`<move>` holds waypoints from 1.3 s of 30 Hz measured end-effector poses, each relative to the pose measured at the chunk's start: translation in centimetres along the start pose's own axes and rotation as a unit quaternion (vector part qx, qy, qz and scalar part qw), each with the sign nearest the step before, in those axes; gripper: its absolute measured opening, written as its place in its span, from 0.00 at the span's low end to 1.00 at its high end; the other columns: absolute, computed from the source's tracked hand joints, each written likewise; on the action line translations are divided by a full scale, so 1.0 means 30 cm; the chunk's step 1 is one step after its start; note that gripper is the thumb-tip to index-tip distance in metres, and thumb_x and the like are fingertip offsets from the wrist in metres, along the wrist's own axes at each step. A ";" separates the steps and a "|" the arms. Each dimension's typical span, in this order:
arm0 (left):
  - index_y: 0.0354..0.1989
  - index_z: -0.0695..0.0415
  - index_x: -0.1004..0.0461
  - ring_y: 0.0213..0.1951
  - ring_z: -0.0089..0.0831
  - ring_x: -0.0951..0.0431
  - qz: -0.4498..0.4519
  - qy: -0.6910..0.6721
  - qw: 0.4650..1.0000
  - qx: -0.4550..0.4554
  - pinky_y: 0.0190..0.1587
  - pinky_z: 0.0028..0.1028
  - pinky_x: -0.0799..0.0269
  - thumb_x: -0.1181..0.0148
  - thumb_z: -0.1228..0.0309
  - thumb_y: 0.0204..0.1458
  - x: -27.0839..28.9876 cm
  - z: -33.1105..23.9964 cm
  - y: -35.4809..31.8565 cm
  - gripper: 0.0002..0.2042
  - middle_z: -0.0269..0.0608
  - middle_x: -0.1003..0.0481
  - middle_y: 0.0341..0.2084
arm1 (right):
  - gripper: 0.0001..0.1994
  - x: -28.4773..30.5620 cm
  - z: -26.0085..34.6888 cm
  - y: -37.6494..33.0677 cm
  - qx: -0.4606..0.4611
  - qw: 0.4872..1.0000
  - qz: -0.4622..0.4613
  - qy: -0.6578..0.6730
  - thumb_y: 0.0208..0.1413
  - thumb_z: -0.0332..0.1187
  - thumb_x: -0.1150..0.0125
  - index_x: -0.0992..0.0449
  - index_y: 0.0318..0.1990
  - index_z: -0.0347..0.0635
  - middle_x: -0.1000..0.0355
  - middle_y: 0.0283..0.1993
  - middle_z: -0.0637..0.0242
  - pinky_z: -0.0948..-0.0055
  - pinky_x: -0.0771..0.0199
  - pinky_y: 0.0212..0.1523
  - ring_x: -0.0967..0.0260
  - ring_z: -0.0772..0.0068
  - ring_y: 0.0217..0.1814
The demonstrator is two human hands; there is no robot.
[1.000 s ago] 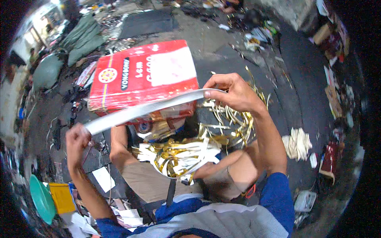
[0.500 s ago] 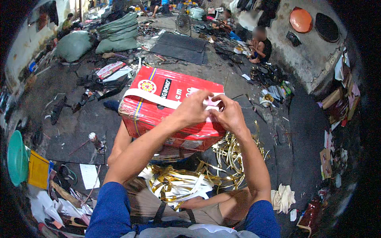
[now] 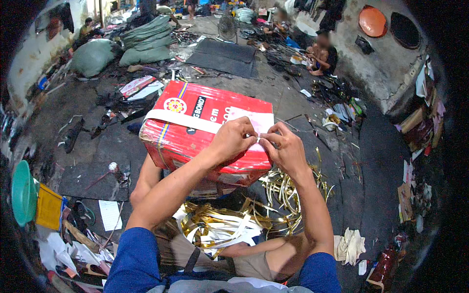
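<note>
Head view: both hands (image 3: 233, 139) (image 3: 287, 149) pinch flat strip (image 3: 183, 120) atop glossy carton (image 3: 181, 141).

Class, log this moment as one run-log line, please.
left hand: pinching white strip | right hand: pinching it beside left hand | white strip: laid across red box | gold strips: heaped between legs

The bare left hand (image 3: 235, 137) hides part of the long, flat white strip (image 3: 183, 119); how its tip sits in the pinch of the bare right hand (image 3: 287, 149) is too small to tell. The left forearm (image 3: 176, 188) covers part of the red printed cardboard box (image 3: 181, 141). The lower edge cuts off both navy-blue cloth sleeves (image 3: 134, 261). The head of the seated, dark-clothed person (image 3: 325, 56) is blurred.
</note>
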State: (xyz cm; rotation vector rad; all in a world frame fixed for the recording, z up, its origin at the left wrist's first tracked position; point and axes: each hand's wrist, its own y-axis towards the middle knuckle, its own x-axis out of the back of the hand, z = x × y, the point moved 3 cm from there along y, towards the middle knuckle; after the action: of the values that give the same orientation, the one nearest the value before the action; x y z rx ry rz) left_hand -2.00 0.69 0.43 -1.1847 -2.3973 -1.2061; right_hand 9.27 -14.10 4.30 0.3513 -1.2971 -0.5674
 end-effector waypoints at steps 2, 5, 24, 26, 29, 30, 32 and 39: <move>0.33 0.62 0.17 0.33 0.38 0.20 -0.006 -0.022 1.000 -0.020 0.37 0.33 0.24 0.30 0.72 0.49 -0.002 0.014 -0.001 0.07 0.45 0.22 0.31 | 0.09 0.001 -0.011 0.005 0.010 1.000 0.012 0.017 0.53 0.38 0.29 0.14 0.38 0.45 0.24 0.41 0.64 0.61 0.21 0.41 0.21 0.57 0.38; 0.33 0.61 0.17 0.34 0.36 0.20 0.020 -0.052 0.998 0.041 0.39 0.33 0.25 0.30 0.72 0.47 0.008 0.014 0.005 0.07 0.44 0.22 0.31 | 0.10 0.015 -0.033 0.022 0.016 0.997 0.027 0.076 0.51 0.37 0.27 0.13 0.38 0.45 0.26 0.40 0.62 0.63 0.22 0.42 0.22 0.60 0.40; 0.26 0.59 0.16 0.33 0.48 0.17 0.044 0.067 0.995 0.060 0.41 0.42 0.21 0.35 0.69 0.45 -0.012 -0.003 0.073 0.06 0.51 0.19 0.28 | 0.09 -0.182 -0.158 -0.011 -0.249 0.881 -0.089 0.392 0.47 0.23 0.32 0.28 0.32 0.42 0.40 0.20 0.80 0.79 0.48 0.18 0.47 0.87 0.19; 0.26 0.59 0.17 0.32 0.48 0.17 0.080 0.080 0.993 0.044 0.40 0.41 0.21 0.35 0.70 0.45 -0.015 -0.012 0.102 0.06 0.52 0.19 0.27 | 0.12 -0.198 -0.198 -0.009 -0.267 0.872 -0.087 0.400 0.45 0.22 0.32 0.28 0.35 0.44 0.40 0.20 0.80 0.78 0.49 0.17 0.47 0.86 0.18; 0.28 0.61 0.17 0.32 0.45 0.18 0.104 0.068 0.992 -0.020 0.39 0.39 0.22 0.34 0.69 0.45 0.001 0.013 0.130 0.07 0.51 0.20 0.27 | 0.13 -0.188 -0.167 -0.026 -0.282 0.860 -0.124 0.407 0.53 0.30 0.28 0.29 0.40 0.43 0.37 0.22 0.80 0.80 0.44 0.21 0.42 0.86 0.23; 0.28 0.61 0.17 0.32 0.44 0.18 0.107 0.056 0.991 -0.050 0.38 0.38 0.23 0.33 0.69 0.45 0.006 0.024 0.127 0.08 0.50 0.20 0.26 | 0.12 -0.189 -0.163 -0.034 -0.296 0.852 -0.126 0.413 0.55 0.33 0.29 0.29 0.39 0.43 0.37 0.23 0.79 0.80 0.44 0.23 0.42 0.86 0.23; 0.28 0.61 0.18 0.30 0.41 0.19 0.090 0.018 0.993 -0.070 0.36 0.37 0.24 0.33 0.69 0.46 -0.004 0.042 0.135 0.07 0.48 0.20 0.26 | 0.12 -0.185 -0.162 -0.040 -0.323 0.836 -0.130 0.424 0.60 0.38 0.32 0.29 0.38 0.42 0.35 0.24 0.78 0.80 0.42 0.25 0.42 0.86 0.25; 0.26 0.63 0.20 0.28 0.23 0.23 0.050 -0.118 0.992 0.013 0.32 0.28 0.27 0.32 0.74 0.49 -0.081 -0.009 0.111 0.06 0.40 0.22 0.24 | 0.16 -0.181 -0.163 -0.079 -0.275 0.870 -0.111 0.394 0.68 0.40 0.42 0.31 0.28 0.46 0.40 0.21 0.77 0.78 0.46 0.19 0.46 0.86 0.19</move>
State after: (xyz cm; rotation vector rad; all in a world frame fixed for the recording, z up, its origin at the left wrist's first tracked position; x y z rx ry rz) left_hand 2.00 0.23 1.32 -1.4940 -2.4729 -1.0554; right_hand 12.65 -13.23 -2.55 0.2120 -0.2735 -0.8456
